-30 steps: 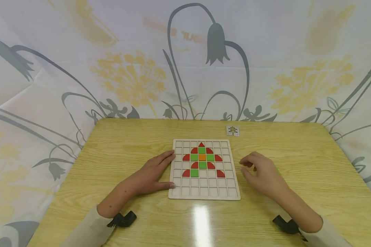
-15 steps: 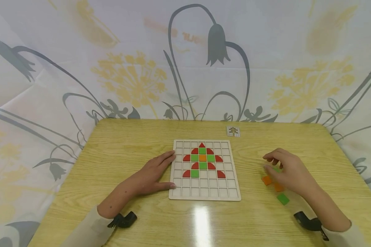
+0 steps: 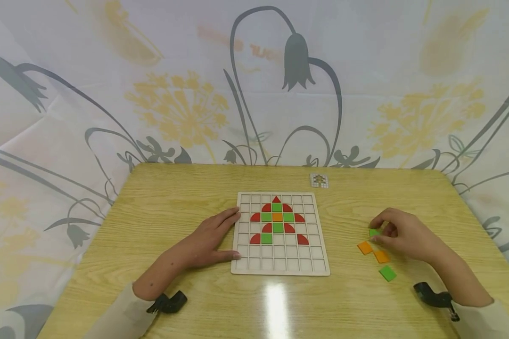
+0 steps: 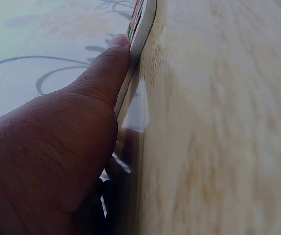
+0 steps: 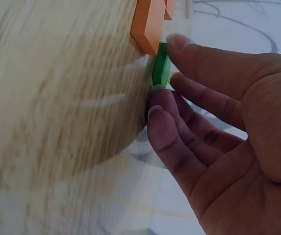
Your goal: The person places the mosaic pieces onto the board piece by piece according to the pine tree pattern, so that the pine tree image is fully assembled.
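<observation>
My left hand [image 3: 209,237] rests against the left edge of a pale gridded board [image 3: 280,262], its thumb and fingertips touching the rim. Red, green and one orange piece on the board form a tree-like shape. Right of the board, my right hand [image 3: 407,235] pinches a green square tile [image 3: 374,232] that lies on the table, thumb at one side and fingertips at the other. The right wrist view shows this green tile [image 5: 161,66] between thumb and fingers. Beside it lie an orange tile [image 3: 365,248], a second orange tile [image 3: 381,256] and another green tile [image 3: 388,273].
A small card [image 3: 319,181] with a tree pattern on a grid lies behind the board. The wooden table [image 3: 174,188] runs back to a flower-printed cloth [image 3: 186,56]. A dark device is strapped near each wrist.
My right hand has moved right, away from beside the board, uncovering the loose tiles, and has closed its fingers on a green tile. My left hand has stayed put.
</observation>
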Action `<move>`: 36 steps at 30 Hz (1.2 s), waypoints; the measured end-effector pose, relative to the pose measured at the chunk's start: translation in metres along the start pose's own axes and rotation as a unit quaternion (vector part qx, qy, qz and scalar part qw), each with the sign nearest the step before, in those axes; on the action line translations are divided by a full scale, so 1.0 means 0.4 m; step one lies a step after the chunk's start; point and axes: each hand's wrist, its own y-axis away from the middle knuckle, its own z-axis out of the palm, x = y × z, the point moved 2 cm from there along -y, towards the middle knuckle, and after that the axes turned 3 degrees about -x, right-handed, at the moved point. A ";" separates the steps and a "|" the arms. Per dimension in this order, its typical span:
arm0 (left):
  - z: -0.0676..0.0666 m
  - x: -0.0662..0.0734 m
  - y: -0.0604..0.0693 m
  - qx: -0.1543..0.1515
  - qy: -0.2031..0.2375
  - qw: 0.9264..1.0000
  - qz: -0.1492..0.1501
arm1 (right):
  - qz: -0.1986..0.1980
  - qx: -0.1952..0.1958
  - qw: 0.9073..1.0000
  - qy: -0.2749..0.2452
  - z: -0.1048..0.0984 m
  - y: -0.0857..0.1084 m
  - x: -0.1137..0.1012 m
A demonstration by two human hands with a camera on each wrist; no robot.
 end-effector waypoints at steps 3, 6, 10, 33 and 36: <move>-0.001 0.000 -0.001 0.004 -0.002 1.000 0.004 | 0.008 -0.011 1.000 0.001 0.001 -0.004 -0.002; -0.002 0.000 -0.001 0.004 -0.004 1.000 0.005 | 0.017 -0.020 1.000 0.003 0.002 -0.008 -0.006; 0.000 -0.002 -0.001 0.002 -0.003 1.000 0.003 | 0.028 -0.026 0.999 -0.005 0.004 -0.009 -0.016; 0.001 -0.004 0.000 0.000 -0.005 1.000 0.004 | 0.018 0.005 1.000 -0.012 0.019 -0.048 -0.114; 0.002 -0.006 0.001 0.000 -0.006 1.000 0.005 | 0.008 0.002 1.000 -0.021 0.028 -0.055 -0.137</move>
